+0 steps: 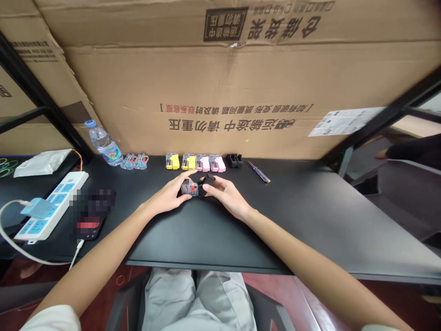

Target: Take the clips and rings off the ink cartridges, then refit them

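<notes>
My left hand grips a small clear device with red and blue parts just above the black table. My right hand meets it from the right, its fingers on a small black piece at the device's end. Behind the hands, along the cardboard wall, lies a row of similar small devices: two clear ones, two yellow ones and two pink ones. A black part and a small screwdriver lie to the right of the row.
A water bottle stands at the back left. A white power strip with a plugged charger and a phone lie at the left. A large cardboard box walls off the back. Another person's dark sleeve shows at far right.
</notes>
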`<state>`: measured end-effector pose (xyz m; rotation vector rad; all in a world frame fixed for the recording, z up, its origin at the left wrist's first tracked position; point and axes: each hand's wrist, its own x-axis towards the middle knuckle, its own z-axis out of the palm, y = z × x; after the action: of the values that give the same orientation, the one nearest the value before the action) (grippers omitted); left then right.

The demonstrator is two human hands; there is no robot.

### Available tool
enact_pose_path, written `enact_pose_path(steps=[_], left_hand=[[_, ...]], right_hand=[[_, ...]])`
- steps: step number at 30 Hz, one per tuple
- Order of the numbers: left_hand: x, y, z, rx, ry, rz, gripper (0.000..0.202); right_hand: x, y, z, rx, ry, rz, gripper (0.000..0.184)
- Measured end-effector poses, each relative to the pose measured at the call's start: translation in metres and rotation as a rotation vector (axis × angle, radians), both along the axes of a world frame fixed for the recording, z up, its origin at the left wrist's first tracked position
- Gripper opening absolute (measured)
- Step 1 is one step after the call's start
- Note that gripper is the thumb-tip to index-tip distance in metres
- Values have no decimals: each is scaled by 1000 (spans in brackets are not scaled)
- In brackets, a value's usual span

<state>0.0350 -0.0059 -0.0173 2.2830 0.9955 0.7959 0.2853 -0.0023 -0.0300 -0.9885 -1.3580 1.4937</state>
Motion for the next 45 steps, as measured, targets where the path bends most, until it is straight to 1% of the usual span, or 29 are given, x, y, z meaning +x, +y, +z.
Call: enact_pose_path(steps=[3, 7, 9, 14, 18, 21, 24, 30, 37, 41, 45], left_hand=[[0, -1, 0, -104, -7, 13, 86], [2, -1, -3, -175, -59, 33, 86], [5, -1, -6, -195, -82, 41, 77], [10, 0, -13, -179, -116, 81, 44], [9, 1, -16, -146, -84, 119, 34], [7, 2, -17, -132, -26, 163, 34], [6, 2, -18, -120, 0, 180, 36], [6, 2, -15, -130, -21, 162, 36], [8, 1, -12, -162, -53, 149, 34], [8, 1, -12, -167, -71, 134, 33], [9, 0, -10, -164, -42, 153, 33]], right_hand=[[4, 1, 4, 51, -27, 11, 48], [9, 2, 9, 80, -36, 24, 49], [7, 0, 7, 67, -69, 36, 48], [0, -3, -3, 75, -130, 45, 43], [-2, -4, -7, 99, -133, 42, 43], [-2, -5, -7, 114, -130, 37, 43], [-2, -5, -8, 119, -124, 38, 42], [-1, -3, -11, 130, -126, 47, 42], [3, 1, -8, 105, -152, 96, 45], [1, 0, -10, 110, -152, 71, 43], [-1, -1, -13, 105, -154, 49, 43]])
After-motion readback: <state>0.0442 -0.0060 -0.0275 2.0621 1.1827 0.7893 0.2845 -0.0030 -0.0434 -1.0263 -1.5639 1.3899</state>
